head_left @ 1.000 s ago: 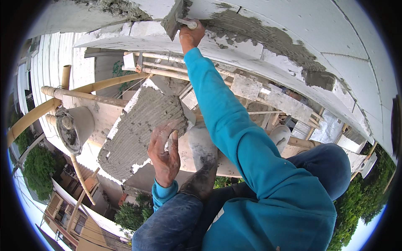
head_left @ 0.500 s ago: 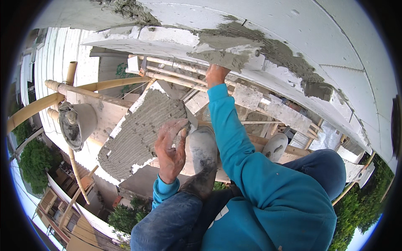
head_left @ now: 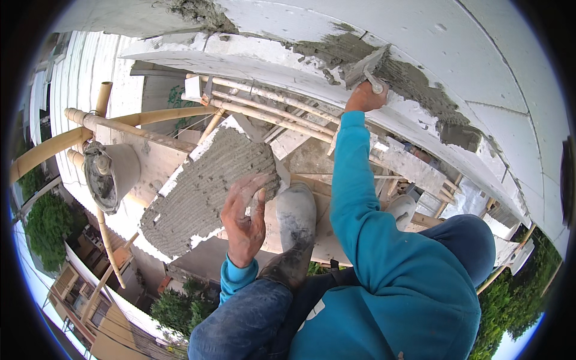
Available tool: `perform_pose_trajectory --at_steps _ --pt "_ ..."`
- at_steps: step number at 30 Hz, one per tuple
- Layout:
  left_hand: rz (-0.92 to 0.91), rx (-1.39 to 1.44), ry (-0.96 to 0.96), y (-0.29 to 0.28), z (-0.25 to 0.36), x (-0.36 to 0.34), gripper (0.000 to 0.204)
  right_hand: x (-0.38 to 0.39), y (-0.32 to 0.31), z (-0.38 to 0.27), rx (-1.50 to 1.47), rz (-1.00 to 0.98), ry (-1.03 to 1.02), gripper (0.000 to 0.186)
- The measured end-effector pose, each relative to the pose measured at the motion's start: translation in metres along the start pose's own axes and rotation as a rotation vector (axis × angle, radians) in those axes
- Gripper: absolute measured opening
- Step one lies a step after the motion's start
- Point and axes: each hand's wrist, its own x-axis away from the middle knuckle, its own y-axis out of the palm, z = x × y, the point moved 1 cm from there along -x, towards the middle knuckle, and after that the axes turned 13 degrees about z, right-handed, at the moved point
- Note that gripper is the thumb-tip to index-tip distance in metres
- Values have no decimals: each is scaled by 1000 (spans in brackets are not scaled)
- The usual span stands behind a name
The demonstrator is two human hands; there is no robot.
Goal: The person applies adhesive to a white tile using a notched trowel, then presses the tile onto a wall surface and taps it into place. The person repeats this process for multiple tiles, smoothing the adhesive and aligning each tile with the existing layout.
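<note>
My right hand [head_left: 367, 98] grips the pale handle of a mortar-smeared trowel [head_left: 367, 65], its blade against the mortar [head_left: 414, 87] on the pale block wall [head_left: 264, 55]. Below and to the left, a large block [head_left: 231, 123] sits tilted, its upper face coated with grey mortar [head_left: 207, 183] in combed ridges. At that block's near right edge is my left hand [head_left: 245, 222], dusty, fingers loosely curved and thumb apart. It seems to touch the edge; whether it bears any weight I cannot tell.
A bucket [head_left: 123, 174] with grey residue stands on a plank at left. Bamboo poles [head_left: 270, 117] and boards [head_left: 414, 165] form scaffolding under the wall. My dusty boot [head_left: 297, 210] rests beside the coated block. Trees [head_left: 51, 228] and roofs show far below.
My right hand has moved right and slightly up along the wall, and the trowel now shows. Mortar on the wall's left part has thinned, baring white block. My left hand stays put.
</note>
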Motion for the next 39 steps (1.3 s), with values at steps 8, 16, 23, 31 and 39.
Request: perform_pose_trajectory --at_steps 8,16,23,31,39 --pt "-18 -9 -142 -6 -13 3 19 35 26 -19 -110 56 245 9" --pt "-8 -57 -111 -12 -18 1 17 98 64 -7 -539 28 454 19" --pt "98 -11 -258 -31 -22 14 20 141 84 -14 -482 -94 414 20" --pt "135 0 -185 -35 -30 14 18 164 79 -43 -571 -151 584 14" --pt "127 -45 -185 -42 -35 15 19 148 77 -61 -448 35 555 15"
